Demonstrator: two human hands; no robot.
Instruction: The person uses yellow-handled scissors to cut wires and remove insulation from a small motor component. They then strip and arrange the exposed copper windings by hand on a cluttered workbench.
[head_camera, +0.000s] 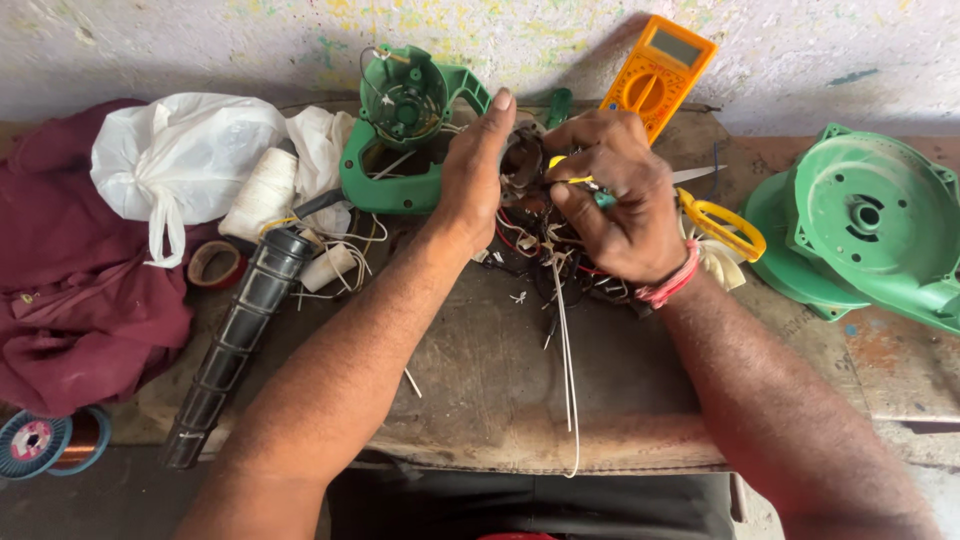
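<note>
My left hand (470, 175) grips a round motor part (520, 160) with a tangle of red, black and white wires (545, 245) hanging from it. My right hand (615, 195) pinches a thin yellow-and-teal tool (575, 181) against that part. Long white strands (568, 370) trail from the wires toward me over the worn wooden board (490, 390). Yellow-handled scissors (722, 225) lie just behind my right wrist. A green plastic housing half (405, 130) stands behind my left hand.
An orange multimeter (660, 75) leans on the wall. A second green housing shell (865, 230) lies right. A black ribbed tube (235, 340), white twine spool (262, 195), tape roll (215, 265), white bag (185, 155), maroon cloth (70, 290) and copper wire spool (45, 445) lie left.
</note>
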